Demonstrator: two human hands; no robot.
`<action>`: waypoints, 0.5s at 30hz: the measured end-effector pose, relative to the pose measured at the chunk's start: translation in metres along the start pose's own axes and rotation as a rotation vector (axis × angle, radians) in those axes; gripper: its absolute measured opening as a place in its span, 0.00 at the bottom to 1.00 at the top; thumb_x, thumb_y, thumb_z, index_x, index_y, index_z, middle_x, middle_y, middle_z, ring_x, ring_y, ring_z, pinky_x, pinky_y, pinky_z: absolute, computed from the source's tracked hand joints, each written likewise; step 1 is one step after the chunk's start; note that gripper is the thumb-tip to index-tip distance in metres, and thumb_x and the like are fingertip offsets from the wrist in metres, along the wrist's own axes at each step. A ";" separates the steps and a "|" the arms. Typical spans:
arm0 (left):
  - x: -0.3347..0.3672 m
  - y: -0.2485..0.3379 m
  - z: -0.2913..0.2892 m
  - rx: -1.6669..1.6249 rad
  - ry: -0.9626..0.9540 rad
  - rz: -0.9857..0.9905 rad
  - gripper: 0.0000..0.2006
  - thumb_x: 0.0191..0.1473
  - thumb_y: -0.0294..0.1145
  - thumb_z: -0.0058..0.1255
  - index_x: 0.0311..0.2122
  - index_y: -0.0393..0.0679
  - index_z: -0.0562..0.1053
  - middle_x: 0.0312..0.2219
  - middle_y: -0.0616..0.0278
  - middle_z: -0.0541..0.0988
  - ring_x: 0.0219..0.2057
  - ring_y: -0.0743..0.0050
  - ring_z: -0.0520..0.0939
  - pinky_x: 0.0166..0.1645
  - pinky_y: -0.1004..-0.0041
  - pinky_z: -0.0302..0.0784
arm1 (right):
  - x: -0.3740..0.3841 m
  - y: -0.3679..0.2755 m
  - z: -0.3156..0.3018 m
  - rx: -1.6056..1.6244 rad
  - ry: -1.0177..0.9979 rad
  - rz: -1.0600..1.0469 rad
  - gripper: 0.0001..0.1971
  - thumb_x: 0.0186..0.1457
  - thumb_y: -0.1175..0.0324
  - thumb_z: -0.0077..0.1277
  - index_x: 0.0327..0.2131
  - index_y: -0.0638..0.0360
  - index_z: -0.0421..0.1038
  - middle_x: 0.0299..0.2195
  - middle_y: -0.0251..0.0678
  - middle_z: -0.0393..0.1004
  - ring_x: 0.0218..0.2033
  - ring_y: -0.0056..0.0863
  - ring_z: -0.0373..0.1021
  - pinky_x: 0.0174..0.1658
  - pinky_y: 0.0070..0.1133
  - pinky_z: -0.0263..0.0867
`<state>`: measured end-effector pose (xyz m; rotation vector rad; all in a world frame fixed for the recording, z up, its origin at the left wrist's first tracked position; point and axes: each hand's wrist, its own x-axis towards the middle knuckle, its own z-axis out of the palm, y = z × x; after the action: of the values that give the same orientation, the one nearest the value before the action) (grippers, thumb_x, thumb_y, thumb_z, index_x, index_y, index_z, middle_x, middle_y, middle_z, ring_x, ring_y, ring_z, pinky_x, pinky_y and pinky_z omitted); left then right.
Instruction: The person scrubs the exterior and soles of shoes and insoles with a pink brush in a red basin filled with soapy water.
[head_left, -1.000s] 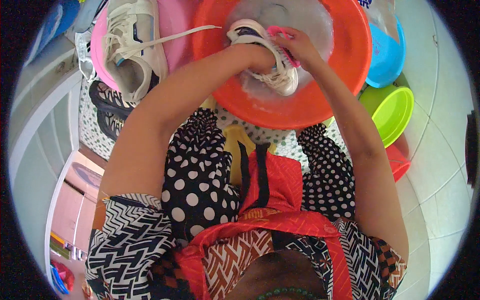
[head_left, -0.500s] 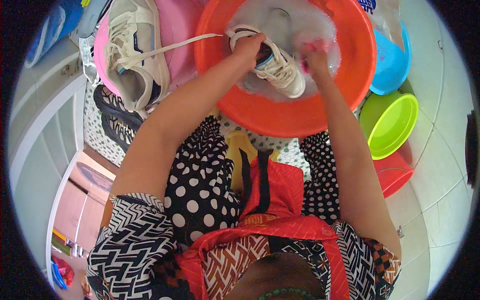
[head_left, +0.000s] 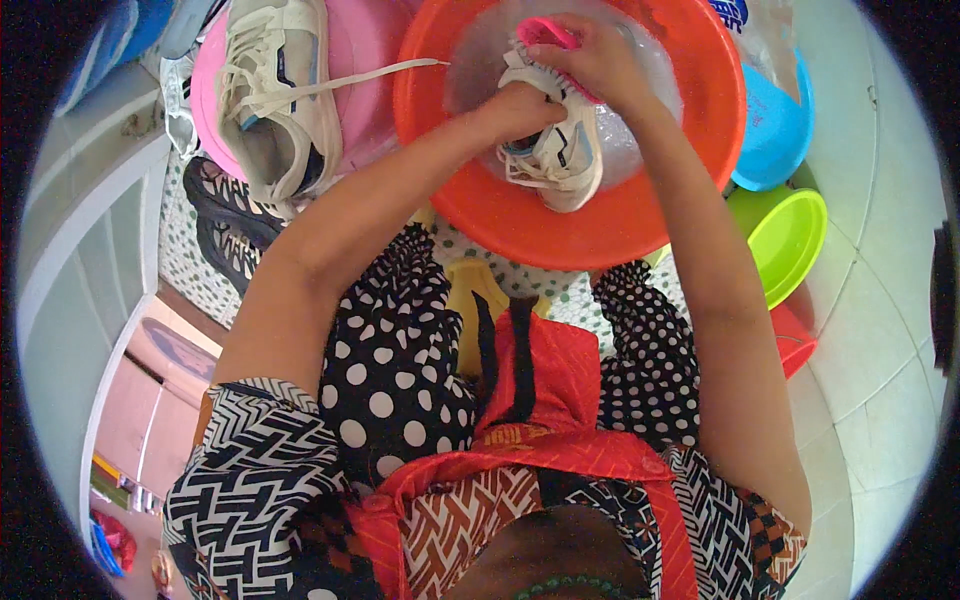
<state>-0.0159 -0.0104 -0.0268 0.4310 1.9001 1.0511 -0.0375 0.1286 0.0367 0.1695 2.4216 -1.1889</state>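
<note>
Over an orange-red basin [head_left: 480, 215] of cloudy, sudsy water [head_left: 640, 120], my left hand [head_left: 522, 112] grips a white sneaker [head_left: 572, 170] around its ankle part. The sneaker is tilted, its toe pointing toward me and its side turned up. My right hand [head_left: 590, 60] is closed on a pink scrub brush [head_left: 548, 35]; its bristles press against the heel side of the sneaker. The fingertips of my left hand are partly hidden by the shoe.
A second white sneaker [head_left: 280, 100] with a long loose lace rests on a pink basin [head_left: 365, 110] at the left. Black patterned shoes [head_left: 225, 235] stand on the pebbled floor. Blue [head_left: 770, 130], lime-green [head_left: 785, 245] and red containers [head_left: 793, 340] line the tiled wall at the right.
The sneaker has been turned over onto its side, its toe swinging slightly nearer me. My right hand has brought the brush out of the suds, leftward onto the shoe.
</note>
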 end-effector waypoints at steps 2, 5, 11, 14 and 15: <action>0.006 0.001 -0.005 0.281 -0.107 -0.022 0.21 0.43 0.45 0.49 0.37 0.38 0.73 0.31 0.51 0.77 0.34 0.62 0.78 0.40 0.66 0.71 | -0.003 -0.032 -0.016 -0.147 0.066 -0.201 0.17 0.40 0.59 0.57 0.35 0.55 0.73 0.33 0.43 0.74 0.35 0.35 0.70 0.40 0.27 0.65; 0.004 0.051 -0.012 0.388 -0.295 0.027 0.23 0.40 0.48 0.50 0.36 0.38 0.73 0.31 0.50 0.78 0.33 0.62 0.78 0.40 0.66 0.72 | -0.012 -0.034 -0.040 -0.272 0.022 -0.280 0.18 0.39 0.59 0.58 0.35 0.56 0.73 0.33 0.44 0.73 0.35 0.38 0.70 0.41 0.30 0.64; -0.008 0.046 -0.028 -0.111 -0.246 0.014 0.22 0.37 0.40 0.53 0.41 0.44 0.72 0.36 0.58 0.77 0.38 0.68 0.76 0.42 0.69 0.70 | -0.054 -0.025 -0.018 -0.388 0.254 -0.233 0.23 0.42 0.59 0.57 0.43 0.54 0.69 0.36 0.43 0.73 0.35 0.35 0.71 0.38 0.24 0.65; -0.013 0.036 -0.024 -0.172 -0.121 0.098 0.21 0.38 0.36 0.54 0.42 0.46 0.71 0.34 0.61 0.76 0.37 0.71 0.74 0.42 0.71 0.70 | -0.078 -0.014 0.005 -0.074 0.356 -0.183 0.21 0.43 0.57 0.56 0.43 0.49 0.70 0.36 0.45 0.73 0.36 0.42 0.71 0.38 0.28 0.68; -0.011 0.044 -0.030 -0.085 -0.170 0.076 0.22 0.39 0.39 0.55 0.44 0.46 0.70 0.36 0.59 0.76 0.39 0.69 0.75 0.44 0.70 0.70 | -0.087 -0.008 0.007 -0.031 0.349 -0.130 0.22 0.44 0.61 0.56 0.46 0.50 0.67 0.37 0.46 0.72 0.38 0.40 0.71 0.40 0.27 0.67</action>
<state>-0.0398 -0.0063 0.0219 0.5306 1.6938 1.1051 0.0407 0.1252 0.0763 0.2297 2.7893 -1.2654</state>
